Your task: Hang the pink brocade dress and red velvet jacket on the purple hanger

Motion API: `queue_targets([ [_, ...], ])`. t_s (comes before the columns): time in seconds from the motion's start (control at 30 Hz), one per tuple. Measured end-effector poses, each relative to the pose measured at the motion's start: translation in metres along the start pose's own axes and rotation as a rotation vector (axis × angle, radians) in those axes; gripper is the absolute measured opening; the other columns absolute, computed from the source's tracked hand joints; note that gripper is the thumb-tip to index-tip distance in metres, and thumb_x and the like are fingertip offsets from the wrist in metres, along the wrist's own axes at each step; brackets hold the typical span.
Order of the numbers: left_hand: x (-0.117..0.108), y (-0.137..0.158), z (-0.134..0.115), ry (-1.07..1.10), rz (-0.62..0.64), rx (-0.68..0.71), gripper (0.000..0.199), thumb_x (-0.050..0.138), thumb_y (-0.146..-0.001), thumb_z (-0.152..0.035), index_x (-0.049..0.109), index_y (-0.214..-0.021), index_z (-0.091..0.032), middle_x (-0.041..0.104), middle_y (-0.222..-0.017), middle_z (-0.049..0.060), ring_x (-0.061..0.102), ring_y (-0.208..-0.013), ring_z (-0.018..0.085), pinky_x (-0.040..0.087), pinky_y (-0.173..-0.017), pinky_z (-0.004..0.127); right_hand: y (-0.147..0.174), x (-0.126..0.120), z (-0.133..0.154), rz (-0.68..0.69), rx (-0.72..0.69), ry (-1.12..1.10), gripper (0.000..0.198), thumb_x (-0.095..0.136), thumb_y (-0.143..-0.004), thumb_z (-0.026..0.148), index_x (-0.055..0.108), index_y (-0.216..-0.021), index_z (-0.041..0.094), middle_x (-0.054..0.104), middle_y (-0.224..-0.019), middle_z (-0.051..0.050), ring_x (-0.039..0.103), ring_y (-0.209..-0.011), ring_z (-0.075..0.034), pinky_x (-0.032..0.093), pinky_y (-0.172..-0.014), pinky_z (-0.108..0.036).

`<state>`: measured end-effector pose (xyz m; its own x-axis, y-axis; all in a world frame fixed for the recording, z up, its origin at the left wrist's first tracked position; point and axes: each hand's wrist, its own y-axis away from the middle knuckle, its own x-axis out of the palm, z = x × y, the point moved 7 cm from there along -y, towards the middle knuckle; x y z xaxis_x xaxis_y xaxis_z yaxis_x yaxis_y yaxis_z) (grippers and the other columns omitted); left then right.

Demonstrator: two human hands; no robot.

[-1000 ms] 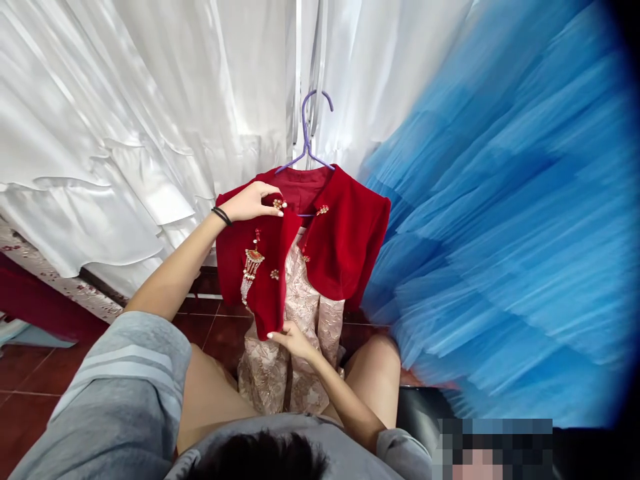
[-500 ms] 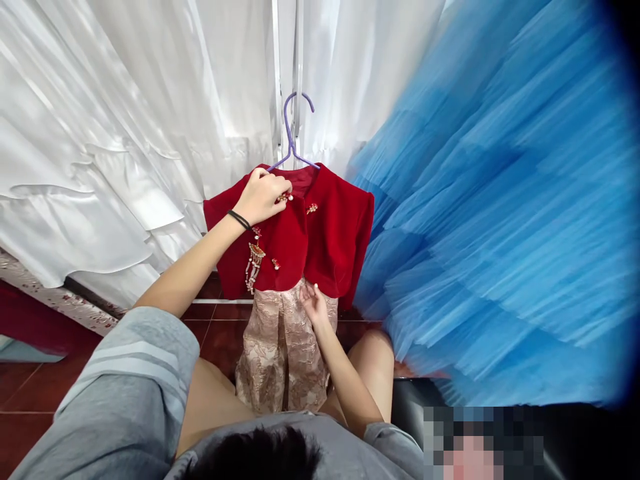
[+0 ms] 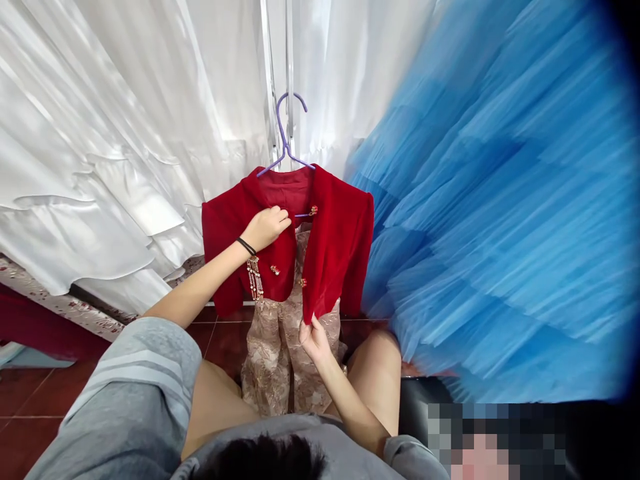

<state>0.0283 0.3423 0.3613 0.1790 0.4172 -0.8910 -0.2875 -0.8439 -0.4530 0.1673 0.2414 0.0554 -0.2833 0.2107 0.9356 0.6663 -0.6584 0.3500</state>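
A red velvet jacket [image 3: 337, 233] hangs on a purple hanger [image 3: 285, 127] in front of me. Its front is parted, with a bar of the hanger showing in the gap. My left hand [image 3: 270, 228] is closed on the front edge of the left panel, below the collar. Lower down, my right hand [image 3: 315, 339] pinches the bottom corner of the right panel and draws it down. Small jewelled fastenings [image 3: 313, 210] sit along the front edges. A beaded tassel [image 3: 255, 279] dangles beneath my left wrist. Under the jacket falls a pinkish-gold brocade garment [image 3: 270, 353], its upper part hidden.
White fabric [image 3: 150, 100] hangs behind and to the left, beside a metal rail [image 3: 269, 67]. Layered blue tulle [image 3: 490, 220] fills the right side. Dark red tiles [image 3: 35, 393] cover the floor. Near the lower right is a shiny black surface [image 3: 417, 400].
My left hand has slid down from the collar to the panel's edge. My right hand has moved down and taken hold of the right panel's corner. The jacket front has come apart.
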Motion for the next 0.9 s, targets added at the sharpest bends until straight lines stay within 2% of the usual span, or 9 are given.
queue_targets([
  [0.07,0.018,0.008,0.003,0.251,0.052,-0.240,0.033,0.042,-0.093,-0.023,0.068,-0.111,-0.014,0.067,-0.104,0.014,0.062,-0.095,0.024,0.050,-0.084,0.039,-0.004,0.009,-0.009,-0.034,-0.017,-0.018,0.010,0.066,-0.084,0.006,0.066,-0.087,0.016,0.075,-0.075,0.002,0.071,-0.067,-0.008,0.061,-0.068,-0.016],
  [0.17,0.054,0.020,0.000,0.802,0.139,-0.537,0.048,0.038,-0.096,-0.041,0.056,-0.133,-0.015,0.066,-0.119,0.014,0.063,-0.105,0.025,0.054,-0.083,0.036,0.000,0.017,-0.019,-0.007,0.038,-0.075,0.011,0.064,-0.085,0.005,0.064,-0.081,0.016,0.072,-0.067,0.004,0.068,-0.059,-0.006,0.059,-0.063,-0.013],
  [0.3,0.083,0.017,-0.022,1.345,0.250,-0.557,0.053,0.047,-0.092,-0.057,0.060,-0.127,-0.019,0.065,-0.127,0.014,0.061,-0.114,0.023,0.050,-0.095,0.038,0.013,0.014,-0.031,0.078,0.160,-0.078,0.016,0.064,-0.084,0.002,0.061,-0.076,0.016,0.063,-0.056,0.009,0.061,-0.047,-0.002,0.053,-0.053,-0.007],
  [0.43,0.096,0.018,-0.041,1.589,0.415,-0.512,0.056,0.075,-0.073,-0.052,0.065,-0.116,-0.017,0.071,-0.115,0.013,0.067,-0.102,0.023,0.051,-0.095,0.039,0.011,-0.001,-0.031,-0.043,0.137,-0.017,0.018,0.067,-0.080,0.000,0.059,-0.072,0.015,0.063,-0.054,0.008,0.062,-0.046,-0.005,0.055,-0.051,-0.010],
  [0.53,0.083,0.022,-0.039,1.536,0.448,-0.471,0.058,0.085,-0.061,-0.047,0.069,-0.106,-0.014,0.074,-0.102,0.010,0.068,-0.095,0.022,0.051,-0.094,0.038,0.007,-0.001,-0.012,-0.106,0.018,-0.047,0.016,0.064,-0.083,0.001,0.061,-0.075,0.015,0.069,-0.062,0.004,0.066,-0.051,-0.006,0.057,-0.054,-0.012],
  [0.67,0.032,0.030,-0.016,1.203,0.419,-0.379,0.044,0.083,-0.063,-0.048,0.072,-0.087,-0.012,0.073,-0.081,0.005,0.065,-0.075,0.017,0.053,-0.075,0.031,0.013,-0.005,0.033,-0.181,-0.254,-0.084,0.015,0.058,-0.089,0.006,0.066,-0.083,0.018,0.075,-0.076,0.001,0.071,-0.064,-0.009,0.061,-0.061,-0.018],
  [0.77,-0.013,0.032,0.013,0.879,0.294,-0.374,0.040,0.075,-0.071,-0.052,0.070,-0.075,-0.012,0.065,-0.065,0.001,0.055,-0.058,0.013,0.043,-0.057,0.026,0.013,-0.011,0.054,-0.116,-0.351,-0.070,0.008,0.065,-0.086,0.013,0.067,-0.086,0.021,0.076,-0.084,0.001,0.073,-0.078,-0.011,0.062,-0.074,-0.025],
  [0.83,-0.036,0.029,0.029,0.643,0.165,-0.365,0.038,0.069,-0.078,-0.051,0.067,-0.069,-0.014,0.061,-0.062,0.001,0.054,-0.058,0.014,0.038,-0.056,0.026,0.003,-0.018,0.052,-0.105,-0.352,0.026,0.013,0.073,-0.078,0.012,0.066,-0.083,0.021,0.075,-0.082,0.003,0.072,-0.079,-0.011,0.061,-0.079,-0.026],
  [0.9,-0.046,0.024,0.040,0.352,0.067,-0.409,0.034,0.066,-0.081,-0.047,0.065,-0.067,-0.016,0.062,-0.065,0.002,0.058,-0.065,0.018,0.038,-0.059,0.027,-0.015,-0.026,0.037,-0.147,-0.282,0.170,0.020,0.078,-0.070,0.010,0.063,-0.079,0.020,0.072,-0.074,0.005,0.070,-0.071,-0.010,0.061,-0.078,-0.027],
])
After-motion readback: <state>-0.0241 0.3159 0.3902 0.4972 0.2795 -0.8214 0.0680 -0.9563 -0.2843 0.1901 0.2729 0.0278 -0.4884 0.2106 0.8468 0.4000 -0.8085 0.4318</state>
